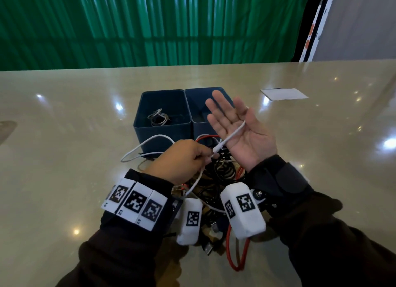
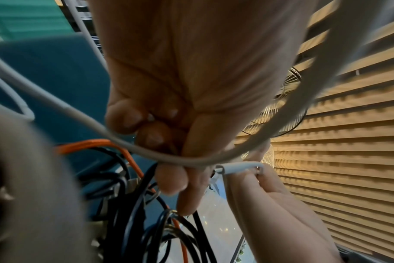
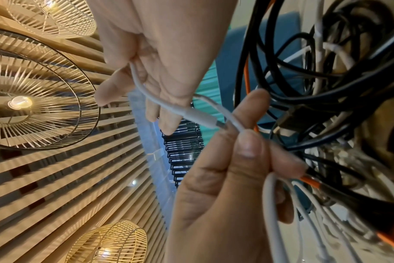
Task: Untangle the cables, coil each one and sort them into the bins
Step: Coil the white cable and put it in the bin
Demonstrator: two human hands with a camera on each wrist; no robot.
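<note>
Two blue bins stand mid-table. The left hand pinches one white cable lying across the flat, spread-fingered right hand, above the cable tangle. Only the wrist views show ceiling lamps.

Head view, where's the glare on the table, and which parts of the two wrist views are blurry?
Head view: bright ceiling-light spots dot the glossy table; the hands are sharp. Left wrist view: the near white cable and the lower left corner are smeared out of focus. Right wrist view: the tangled cables at the right edge blur; the lamps glow without washing out.
</note>
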